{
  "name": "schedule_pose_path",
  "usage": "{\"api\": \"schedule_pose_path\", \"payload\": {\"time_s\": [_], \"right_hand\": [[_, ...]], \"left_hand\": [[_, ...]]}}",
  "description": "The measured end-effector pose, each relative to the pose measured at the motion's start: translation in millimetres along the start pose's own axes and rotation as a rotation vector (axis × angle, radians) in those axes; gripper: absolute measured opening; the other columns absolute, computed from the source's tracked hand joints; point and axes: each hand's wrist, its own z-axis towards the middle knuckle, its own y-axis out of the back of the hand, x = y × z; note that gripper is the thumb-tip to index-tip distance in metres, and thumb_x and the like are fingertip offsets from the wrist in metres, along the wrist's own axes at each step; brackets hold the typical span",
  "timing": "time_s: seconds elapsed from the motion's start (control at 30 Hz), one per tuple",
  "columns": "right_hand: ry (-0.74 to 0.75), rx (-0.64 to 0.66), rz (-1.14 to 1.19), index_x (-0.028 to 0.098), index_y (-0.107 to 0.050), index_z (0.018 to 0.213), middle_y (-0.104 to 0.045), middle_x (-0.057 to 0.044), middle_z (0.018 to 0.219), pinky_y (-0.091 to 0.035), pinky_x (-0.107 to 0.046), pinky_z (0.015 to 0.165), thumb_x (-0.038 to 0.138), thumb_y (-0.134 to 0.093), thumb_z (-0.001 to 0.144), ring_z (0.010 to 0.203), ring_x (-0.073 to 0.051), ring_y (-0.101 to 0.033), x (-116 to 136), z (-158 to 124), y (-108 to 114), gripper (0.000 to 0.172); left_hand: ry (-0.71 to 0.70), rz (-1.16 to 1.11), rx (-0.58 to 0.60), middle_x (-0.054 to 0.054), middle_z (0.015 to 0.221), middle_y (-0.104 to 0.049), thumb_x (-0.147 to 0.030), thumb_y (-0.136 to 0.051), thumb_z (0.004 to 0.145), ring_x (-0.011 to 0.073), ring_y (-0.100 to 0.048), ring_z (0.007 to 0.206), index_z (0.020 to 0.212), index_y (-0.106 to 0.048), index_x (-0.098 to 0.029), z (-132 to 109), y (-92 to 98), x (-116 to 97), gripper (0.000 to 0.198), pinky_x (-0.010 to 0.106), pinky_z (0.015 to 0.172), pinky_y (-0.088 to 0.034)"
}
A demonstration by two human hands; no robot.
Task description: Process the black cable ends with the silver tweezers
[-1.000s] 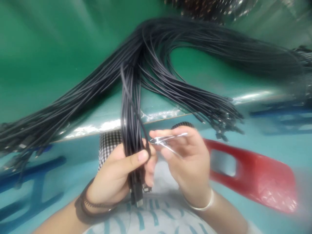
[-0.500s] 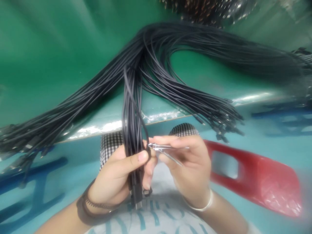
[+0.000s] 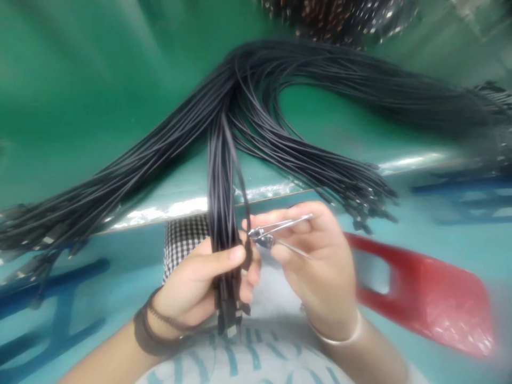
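Observation:
My left hand (image 3: 190,285) is closed around a hanging bunch of black cables (image 3: 221,192), thumb across the front. The plug ends (image 3: 228,314) stick out below the fist, some with bare metal tips. One cable (image 3: 244,194) stands apart on the right side of the bunch, its end by my left thumb and fingers. In my right hand (image 3: 324,266) are small silver nippers (image 3: 280,225), their handles spread. Their jaws point left and sit against or just beside that single cable; I cannot tell whether they touch it.
More black cables (image 3: 340,69) arch across the green table (image 3: 80,80), with ends hanging over its front edge at left and right. A red plastic stool (image 3: 448,298) stands at the right. Blue frames (image 3: 60,288) show below. A dark, glinting heap (image 3: 340,16) lies at the back.
The cable bunch and my left hand have shifted slightly right. My right hand has moved a little right, the nippers tilting upward with their handles wider apart.

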Motion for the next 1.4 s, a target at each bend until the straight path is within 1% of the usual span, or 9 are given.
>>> {"api": "schedule_pose_path", "payload": {"time_s": [0.2, 0.27, 0.4, 0.57, 0.7, 1.1, 1.27, 1.33, 1.4], "right_hand": [[0.049, -0.025, -0.006, 0.026, -0.063, 0.101, -0.077, 0.0, 0.102, -0.064, -0.033, 0.083, 0.004, -0.074, 0.08, 0.094, -0.018, -0.075, 3.1, -0.1, 1.5, 0.032], [0.072, -0.063, -0.011, 0.025, -0.063, 0.103, -0.077, -0.001, 0.103, -0.064, -0.034, 0.083, 0.004, -0.072, 0.082, 0.094, -0.019, -0.075, 0.3, -3.4, 1.2, 0.031], [0.066, -0.178, -0.033, 0.027, -0.061, 0.104, -0.075, -0.001, 0.101, -0.062, -0.023, 0.056, 0.009, -0.068, 0.087, 0.084, -0.018, -0.075, -7.9, -12.4, -1.8, 0.026], [0.051, -0.219, -0.117, 0.029, -0.06, 0.11, -0.07, -0.001, 0.102, -0.064, -0.028, 0.068, 0.013, -0.066, 0.09, 0.098, -0.021, -0.072, -11.5, -18.1, -2.9, 0.026], [0.082, -0.222, -0.175, 0.029, -0.059, 0.11, -0.069, 0.0, 0.101, -0.063, -0.023, 0.06, 0.011, -0.064, 0.09, 0.092, -0.018, -0.072, -8.9, -18.3, -1.5, 0.027], [0.111, -0.243, -0.275, 0.031, -0.06, 0.108, -0.074, 0.003, 0.099, -0.064, -0.019, 0.063, 0.009, -0.067, 0.088, 0.089, -0.014, -0.074, -10.2, -18.0, 0.3, 0.03], [0.108, -0.352, -0.352, 0.029, -0.059, 0.103, -0.077, 0.001, 0.093, -0.063, -0.021, 0.055, 0.012, -0.068, 0.088, 0.082, -0.017, -0.077, -7.6, -16.0, -1.3, 0.025], [0.071, -0.389, -0.303, 0.029, -0.059, 0.101, -0.077, 0.001, 0.091, -0.063, -0.022, 0.054, 0.014, -0.07, 0.087, 0.076, -0.017, -0.077, -7.3, -14.9, -2.1, 0.023], [0.035, -0.346, -0.184, 0.029, -0.059, 0.101, -0.076, 0.002, 0.092, -0.062, -0.022, 0.05, 0.016, -0.071, 0.086, 0.074, -0.017, -0.076, -7.2, -13.9, -2.3, 0.024]], "left_hand": [[0.046, 0.008, 0.077, 0.001, 0.065, -0.067, -0.027, -0.079, 0.079, 0.0083, -0.063, 0.05, 0.089, -0.075, -0.013, 1.2, 3.3, -7.7, 0.018, 0.015, 0.049, -0.055], [-0.002, 0.101, 0.017, 0.001, 0.066, -0.067, -0.026, -0.081, 0.077, 0.009, -0.063, 0.052, 0.085, -0.072, -0.013, 1.2, 0.1, -6.8, 0.017, 0.016, 0.049, -0.054], [-0.165, 0.366, -0.155, 0.003, 0.073, -0.072, -0.026, -0.081, 0.077, 0.0122, -0.065, 0.059, 0.083, -0.066, -0.015, 5.4, -6.4, 2.1, 0.019, 0.019, 0.054, -0.054], [-0.286, 0.528, -0.322, -0.002, 0.062, -0.069, -0.021, -0.082, 0.075, 0.0123, -0.063, 0.057, 0.073, -0.065, -0.017, 13.1, -10.9, 10.9, 0.018, 0.021, 0.057, -0.052], [-0.278, 0.508, -0.379, -0.003, 0.06, -0.069, -0.021, -0.083, 0.072, 0.0137, -0.063, 0.055, 0.071, -0.063, -0.019, 14.6, -14.9, 12.5, 0.02, 0.023, 0.054, -0.051], [-0.258, 0.558, -0.421, -0.003, 0.064, -0.07, -0.025, -0.083, 0.073, 0.0144, -0.064, 0.058, 0.075, -0.062, -0.019, 14.5, -15.2, 15.0, 0.022, 0.024, 0.057, -0.052], [-0.243, 0.473, -0.388, -0.002, 0.063, -0.071, -0.023, -0.083, 0.073, 0.0155, -0.065, 0.057, 0.077, -0.063, -0.019, 14.2, -17.1, 15.1, 0.022, 0.025, 0.055, -0.053], [-0.237, 0.458, -0.374, 0.0, 0.068, -0.073, -0.023, -0.083, 0.074, 0.0159, -0.066, 0.059, 0.08, -0.064, -0.019, 14.6, -17.5, 14.9, 0.02, 0.026, 0.057, -0.054], [-0.246, 0.473, -0.362, 0.0, 0.069, -0.074, -0.025, -0.082, 0.075, 0.016, -0.066, 0.06, 0.078, -0.066, -0.018, 14.9, -16.8, 14.5, 0.018, 0.026, 0.058, -0.054]]}}
